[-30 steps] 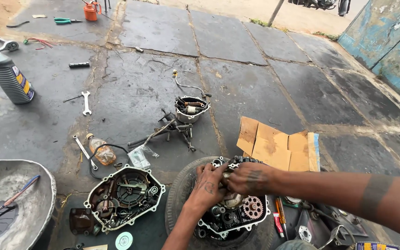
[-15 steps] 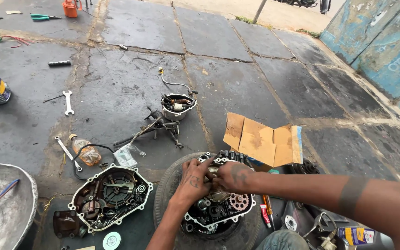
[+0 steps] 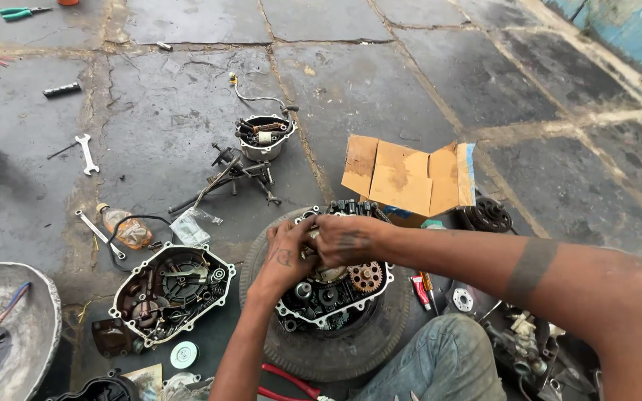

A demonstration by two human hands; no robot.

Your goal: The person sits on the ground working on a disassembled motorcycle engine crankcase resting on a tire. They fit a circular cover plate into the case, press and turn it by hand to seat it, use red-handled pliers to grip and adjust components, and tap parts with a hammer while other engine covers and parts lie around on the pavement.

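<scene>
Engine work on a stone floor (image 3: 187,111), read leftward to rightward from the fingers. Far left of them sits a grey metal basin (image 3: 35,312); nearer, a removed crankcase cover (image 3: 169,293) lies inside up, with a small plastic bottle (image 3: 128,229) and spanners beyond it. The left hand (image 3: 285,256) and right hand (image 3: 347,239) meet over the upper middle of an open engine case (image 3: 332,293), which rests on a tyre (image 3: 336,349). Both sets of fingers curl together on a small part there; what it is stays hidden under them. Just right of the fingers sits a copper-coloured gear (image 3: 366,276), and beyond them flattened cardboard (image 3: 410,178). By my judgement, the step is seating or freeing an internal part, calling for a steady two-handed grip kept square to the case.
</scene>
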